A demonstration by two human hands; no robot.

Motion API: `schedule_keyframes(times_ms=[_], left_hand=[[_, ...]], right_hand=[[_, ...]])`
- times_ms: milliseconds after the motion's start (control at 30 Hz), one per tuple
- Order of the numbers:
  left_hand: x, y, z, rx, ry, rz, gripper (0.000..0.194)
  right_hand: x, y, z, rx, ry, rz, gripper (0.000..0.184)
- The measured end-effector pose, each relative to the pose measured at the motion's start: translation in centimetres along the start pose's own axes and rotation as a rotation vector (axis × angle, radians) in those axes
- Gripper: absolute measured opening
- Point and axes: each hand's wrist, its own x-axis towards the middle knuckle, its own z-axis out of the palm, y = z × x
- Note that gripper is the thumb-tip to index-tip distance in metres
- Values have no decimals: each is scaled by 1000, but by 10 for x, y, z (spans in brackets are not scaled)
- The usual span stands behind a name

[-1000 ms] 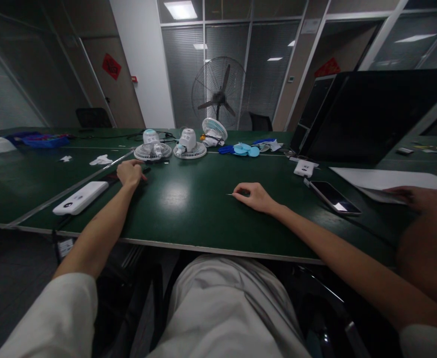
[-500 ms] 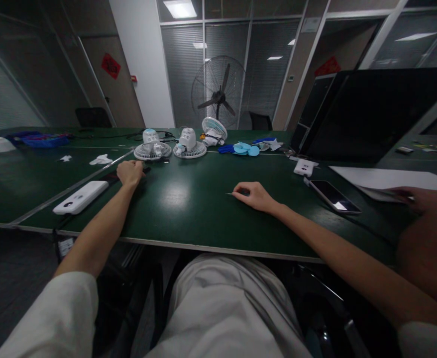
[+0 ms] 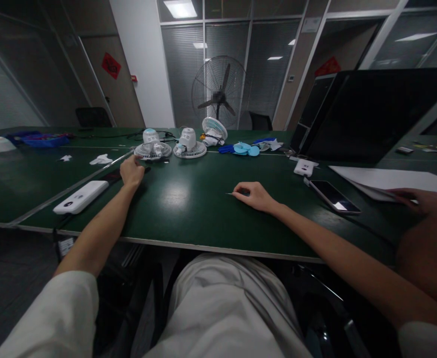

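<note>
Pinching the thin sliver (image 3: 229, 194) lightly at one end suits it: tip exposed, over the green table (image 3: 203, 219). Right hand (image 3: 258, 196) has it, thumb to finger. Left hand (image 3: 132, 171) curled near the left fan (image 3: 152, 150); can't tell if gripping; steady wrists help.

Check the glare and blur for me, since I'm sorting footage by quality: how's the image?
Head view: dim overall; a pale glare patch on the green table; ceiling light reflected on the phone's screen; wide-angle stretching towards the edges.
</note>
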Motion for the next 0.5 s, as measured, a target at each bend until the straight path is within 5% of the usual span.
schedule_keyframes(times_ms=[500], left_hand=[[8,-2,5,42,-1,-2,32]], right_hand=[[1,4,3,-28,7,-18,22]])
